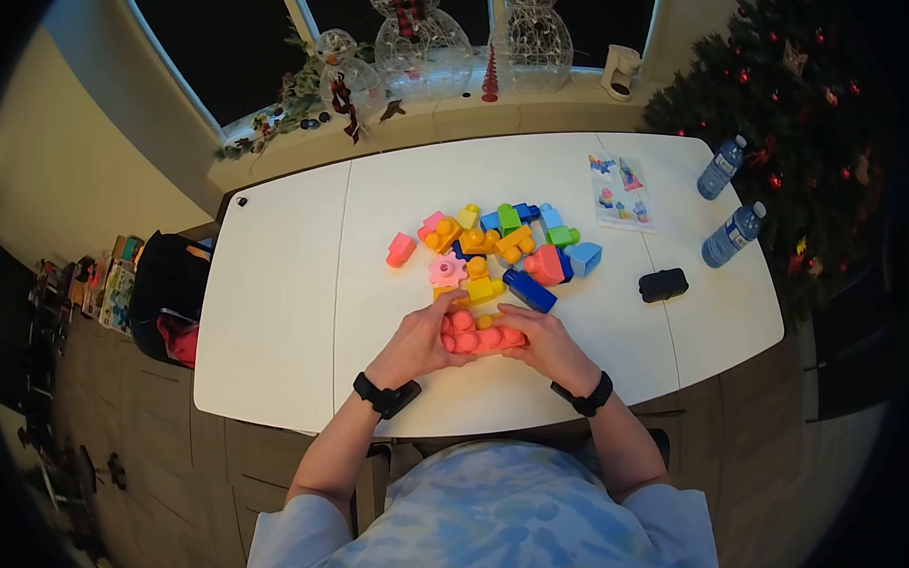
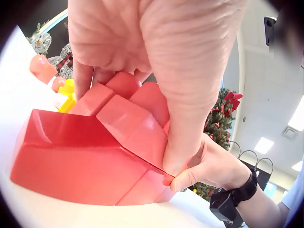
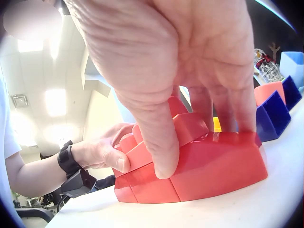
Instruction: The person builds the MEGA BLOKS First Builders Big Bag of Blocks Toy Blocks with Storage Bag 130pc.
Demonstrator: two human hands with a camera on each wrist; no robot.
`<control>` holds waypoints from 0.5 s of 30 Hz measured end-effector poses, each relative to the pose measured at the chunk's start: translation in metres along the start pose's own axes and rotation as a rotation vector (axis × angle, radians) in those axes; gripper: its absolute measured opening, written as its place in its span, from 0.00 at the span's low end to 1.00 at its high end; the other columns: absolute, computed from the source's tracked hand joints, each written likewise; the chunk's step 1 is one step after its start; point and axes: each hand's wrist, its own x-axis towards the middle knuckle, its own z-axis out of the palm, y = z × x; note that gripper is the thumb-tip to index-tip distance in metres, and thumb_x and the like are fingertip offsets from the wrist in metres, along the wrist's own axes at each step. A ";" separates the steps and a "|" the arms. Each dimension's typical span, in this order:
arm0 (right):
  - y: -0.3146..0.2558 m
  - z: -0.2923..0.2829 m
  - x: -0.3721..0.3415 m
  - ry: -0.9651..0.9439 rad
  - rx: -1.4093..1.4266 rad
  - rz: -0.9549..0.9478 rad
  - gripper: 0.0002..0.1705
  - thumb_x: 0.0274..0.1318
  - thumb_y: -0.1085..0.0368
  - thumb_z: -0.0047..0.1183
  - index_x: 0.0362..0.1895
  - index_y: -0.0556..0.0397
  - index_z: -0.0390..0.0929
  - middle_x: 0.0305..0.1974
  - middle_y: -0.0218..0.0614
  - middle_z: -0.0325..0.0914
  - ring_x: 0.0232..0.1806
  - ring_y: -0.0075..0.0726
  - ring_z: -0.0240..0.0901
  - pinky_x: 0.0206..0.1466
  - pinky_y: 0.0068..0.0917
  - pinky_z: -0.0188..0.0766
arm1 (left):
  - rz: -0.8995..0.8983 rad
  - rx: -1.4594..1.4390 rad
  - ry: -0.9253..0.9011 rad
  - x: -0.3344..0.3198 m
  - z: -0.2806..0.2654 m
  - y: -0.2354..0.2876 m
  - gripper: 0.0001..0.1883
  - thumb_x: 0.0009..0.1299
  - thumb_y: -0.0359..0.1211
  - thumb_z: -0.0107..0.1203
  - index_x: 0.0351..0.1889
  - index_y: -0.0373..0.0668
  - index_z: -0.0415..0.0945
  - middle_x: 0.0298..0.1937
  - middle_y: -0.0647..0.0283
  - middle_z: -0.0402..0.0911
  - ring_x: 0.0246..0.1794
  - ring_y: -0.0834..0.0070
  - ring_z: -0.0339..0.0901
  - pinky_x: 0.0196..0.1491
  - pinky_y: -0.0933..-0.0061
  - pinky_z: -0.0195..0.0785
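Near the table's front edge sits a stack of coral-red toy building blocks with round studs on top. My left hand grips its left end, thumb on the near side and fingers on the far side. At the other end, my right hand holds the stack between thumb and fingers. In the left wrist view, upper blocks lie over a lower layer with sloped ends. A thin dark seam runs between the layers there. The right thumb presses across the near side of the lower layer in the right wrist view.
Just beyond the hands lie loose blocks: a dark blue block, a pink gear-shaped piece, a yellow block and several others. A picture sheet, a black case and two water bottles stand or lie at the right.
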 end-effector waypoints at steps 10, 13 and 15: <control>0.006 0.004 0.000 0.026 -0.042 -0.052 0.31 0.44 0.69 0.73 0.57 0.52 0.81 0.62 0.48 0.79 0.58 0.58 0.79 0.60 0.42 0.79 | 0.000 0.003 0.001 0.000 0.005 -0.007 0.49 0.51 0.42 0.80 0.70 0.41 0.66 0.54 0.50 0.83 0.54 0.55 0.84 0.59 0.61 0.78; 0.004 0.002 0.001 0.020 -0.053 -0.041 0.31 0.44 0.69 0.74 0.56 0.52 0.81 0.62 0.48 0.79 0.57 0.58 0.79 0.59 0.42 0.79 | 0.006 -0.021 0.021 0.000 0.007 -0.009 0.49 0.51 0.43 0.81 0.70 0.40 0.67 0.54 0.51 0.83 0.54 0.55 0.83 0.59 0.61 0.77; -0.002 -0.001 0.001 -0.009 -0.034 -0.009 0.28 0.44 0.72 0.72 0.54 0.54 0.82 0.62 0.53 0.78 0.59 0.58 0.78 0.62 0.42 0.77 | 0.025 -0.018 0.023 0.000 0.007 -0.009 0.49 0.52 0.43 0.80 0.70 0.39 0.66 0.54 0.48 0.83 0.55 0.52 0.83 0.59 0.59 0.77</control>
